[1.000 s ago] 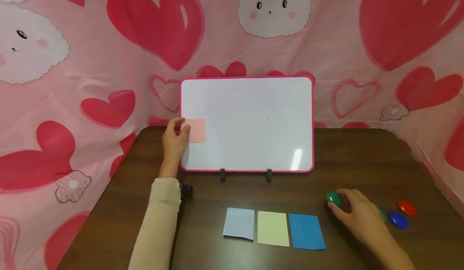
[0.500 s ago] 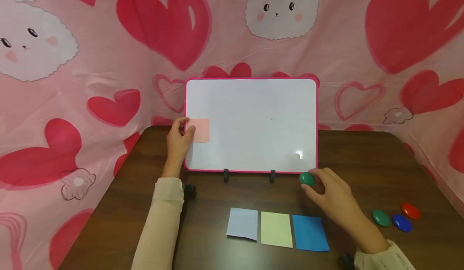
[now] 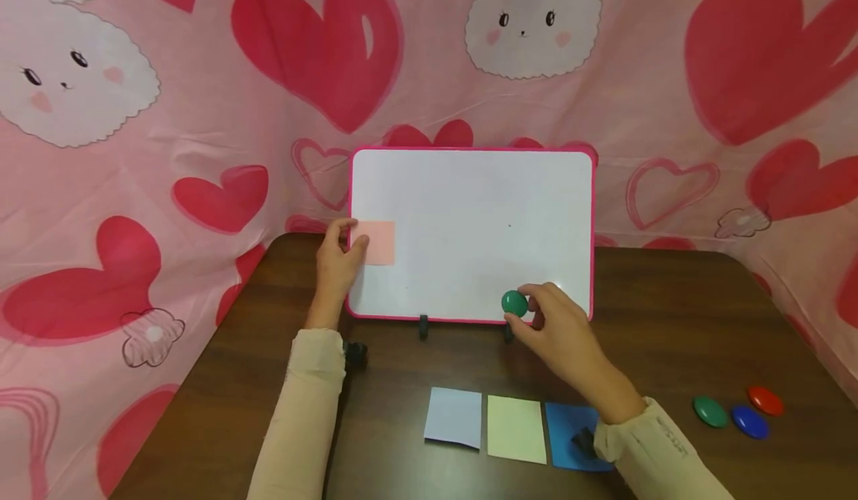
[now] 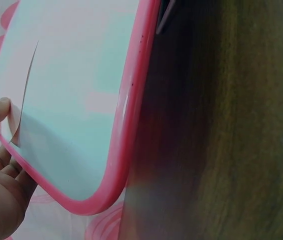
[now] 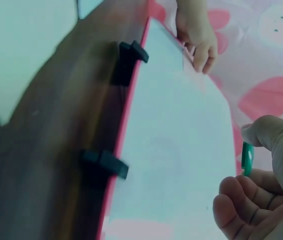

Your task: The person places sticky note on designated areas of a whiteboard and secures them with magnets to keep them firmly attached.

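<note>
A pink sticky note (image 3: 382,244) lies at the left edge of a pink-framed whiteboard (image 3: 462,202). My left hand (image 3: 338,263) pinches it there, thumb on the note and fingers behind the board's frame. In the left wrist view, one edge of the note (image 4: 25,92) lifts off the board. A round green magnet (image 3: 514,303) is held between the thumb and fingers of my right hand (image 3: 563,336), in front of the board's lower right part. From the right wrist camera the magnet (image 5: 247,159) shows edge-on.
Grey-lilac (image 3: 453,416), pale yellow (image 3: 515,429) and blue (image 3: 563,437) notes lie in a row on the brown table (image 3: 234,381); my right sleeve overlaps the blue one. Further right are green (image 3: 710,410), blue (image 3: 750,422) and red (image 3: 766,401) magnets. Black clips (image 3: 424,327) support the board.
My right hand has carried the green magnet leftward and up, from beside the other magnets to the board's lower right. My left hand stays on the pink note. The head view has shifted slightly.
</note>
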Demonstrator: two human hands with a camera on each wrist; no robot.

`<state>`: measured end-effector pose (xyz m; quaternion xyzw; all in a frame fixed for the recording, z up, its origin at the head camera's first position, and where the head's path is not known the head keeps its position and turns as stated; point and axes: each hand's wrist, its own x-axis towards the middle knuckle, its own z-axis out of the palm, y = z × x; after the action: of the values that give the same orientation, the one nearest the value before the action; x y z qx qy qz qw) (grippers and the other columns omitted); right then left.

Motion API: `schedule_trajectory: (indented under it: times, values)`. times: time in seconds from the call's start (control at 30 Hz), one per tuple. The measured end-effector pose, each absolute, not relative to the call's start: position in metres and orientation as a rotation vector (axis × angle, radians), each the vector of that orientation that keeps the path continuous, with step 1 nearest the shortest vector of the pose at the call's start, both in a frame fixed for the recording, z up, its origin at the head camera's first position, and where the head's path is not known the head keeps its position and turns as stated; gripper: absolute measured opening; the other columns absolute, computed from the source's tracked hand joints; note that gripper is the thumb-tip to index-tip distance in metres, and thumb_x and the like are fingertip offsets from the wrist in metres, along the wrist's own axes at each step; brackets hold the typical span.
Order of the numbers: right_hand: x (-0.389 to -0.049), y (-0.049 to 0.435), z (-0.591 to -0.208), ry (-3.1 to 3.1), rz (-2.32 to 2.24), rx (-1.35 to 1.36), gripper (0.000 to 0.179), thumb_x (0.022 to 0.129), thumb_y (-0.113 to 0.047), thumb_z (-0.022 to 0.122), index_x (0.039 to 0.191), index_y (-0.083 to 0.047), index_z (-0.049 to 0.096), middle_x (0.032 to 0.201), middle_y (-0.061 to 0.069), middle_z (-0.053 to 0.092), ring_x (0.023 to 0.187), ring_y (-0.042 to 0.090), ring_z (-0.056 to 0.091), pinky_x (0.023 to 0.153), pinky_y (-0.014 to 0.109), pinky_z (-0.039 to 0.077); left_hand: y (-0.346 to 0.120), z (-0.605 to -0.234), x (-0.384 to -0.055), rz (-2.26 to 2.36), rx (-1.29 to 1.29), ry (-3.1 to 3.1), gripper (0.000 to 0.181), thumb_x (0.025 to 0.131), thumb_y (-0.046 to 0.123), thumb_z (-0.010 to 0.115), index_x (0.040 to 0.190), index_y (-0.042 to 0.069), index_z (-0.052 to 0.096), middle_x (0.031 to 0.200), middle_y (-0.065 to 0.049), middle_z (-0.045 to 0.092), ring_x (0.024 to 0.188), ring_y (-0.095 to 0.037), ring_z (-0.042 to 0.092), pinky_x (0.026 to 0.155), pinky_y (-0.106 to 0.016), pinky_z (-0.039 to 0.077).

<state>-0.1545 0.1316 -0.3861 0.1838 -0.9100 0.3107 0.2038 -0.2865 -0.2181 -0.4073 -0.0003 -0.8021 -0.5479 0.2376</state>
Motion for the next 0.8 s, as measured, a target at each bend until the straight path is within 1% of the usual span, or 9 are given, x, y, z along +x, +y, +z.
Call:
schedule_trajectory:
  times: [0.17, 0.33, 0.53, 0.7, 0.8]
  values:
    - [-0.166, 0.114, -0.379, -2.501, 0.901, 0.564, 0.042, 0.079, -0.013, 0.087, 0.113, 0.000, 0.065, 0.086, 0.008, 0.056, 0.069, 0.019, 0.054, 0.059, 0.031, 0.049, -0.220, -0.408, -0.285, -1.507, -0.009, -2.195, 0.036, 0.093, 0.014, 0.071, 0.127, 0.010, 0.062, 0.097, -0.012, 0.055, 0.081, -0.020, 0.046, 0.068, -0.032, 0.038]
    - [-0.175, 0.096, -0.375, -2.508, 0.937, 0.562, 0.042, 0.080, -0.014, 0.086, 0.114, 0.000, 0.065, 0.088, 0.010, 0.057, 0.071, 0.020, 0.054, 0.060, 0.032, 0.050, -0.222, -0.409, -0.285, -1.503, -0.037, -2.206, 0.036, 0.093, 0.013, 0.069, 0.128, 0.010, 0.062, 0.098, -0.010, 0.055, 0.082, -0.019, 0.046, 0.069, -0.032, 0.038]
    - [-0.185, 0.077, -0.375, -2.518, 0.962, 0.574, 0.042, 0.081, -0.012, 0.085, 0.115, 0.002, 0.065, 0.090, 0.010, 0.057, 0.073, 0.023, 0.055, 0.061, 0.031, 0.050, -0.226, -0.410, -0.285, -1.507, -0.085, -2.231, 0.038, 0.092, 0.012, 0.068, 0.129, 0.011, 0.062, 0.098, -0.010, 0.056, 0.080, -0.020, 0.047, 0.067, -0.031, 0.039]
    - [-0.193, 0.063, -0.372, -2.525, 0.976, 0.589, 0.043, 0.083, -0.015, 0.084, 0.118, 0.001, 0.064, 0.093, 0.011, 0.058, 0.075, 0.022, 0.055, 0.063, 0.032, 0.050, -0.229, -0.412, -0.287, -1.527, -0.125, -2.243, 0.041, 0.092, 0.011, 0.069, 0.132, 0.012, 0.060, 0.096, -0.011, 0.057, 0.080, -0.021, 0.049, 0.068, -0.031, 0.042]
    - [-0.198, 0.056, -0.371, -2.509, 0.976, 0.608, 0.041, 0.084, -0.014, 0.083, 0.117, 0.001, 0.064, 0.093, 0.010, 0.058, 0.075, 0.021, 0.054, 0.064, 0.032, 0.050, -0.230, -0.412, -0.288, -1.546, -0.128, -2.245, 0.041, 0.093, 0.011, 0.069, 0.133, 0.012, 0.059, 0.095, -0.012, 0.057, 0.083, -0.022, 0.050, 0.070, -0.032, 0.042]
